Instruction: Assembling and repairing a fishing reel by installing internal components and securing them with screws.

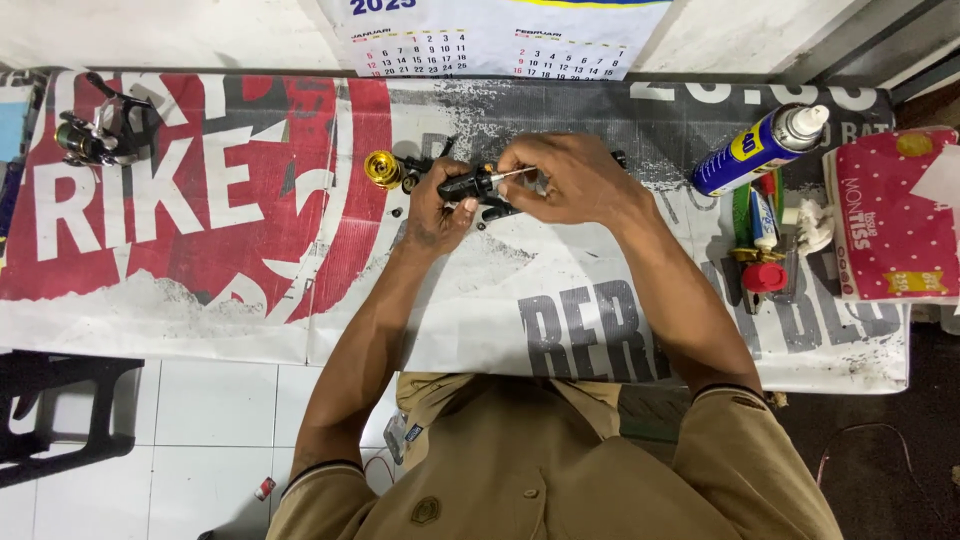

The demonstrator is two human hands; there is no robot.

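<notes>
My left hand (pixel 437 212) grips a small black fishing-reel part (pixel 470 186) just above the printed banner covering the table (pixel 300 300). My right hand (pixel 560 180) pinches a thin metal tool (pixel 512 174) whose tip touches that black part. A gold-coloured spool (pixel 383 168) with a black piece attached lies on the banner just left of my left hand. Small dark bits lie loose near my hands; what is under my right palm is hidden.
A complete fishing reel (pixel 95 135) sits at the far left. On the right lie a blue and yellow spray can (pixel 760 148), small tubes and a red-capped bottle (pixel 762 250), and a pink dotted tissue pack (pixel 890 215). A calendar (pixel 490 40) hangs behind.
</notes>
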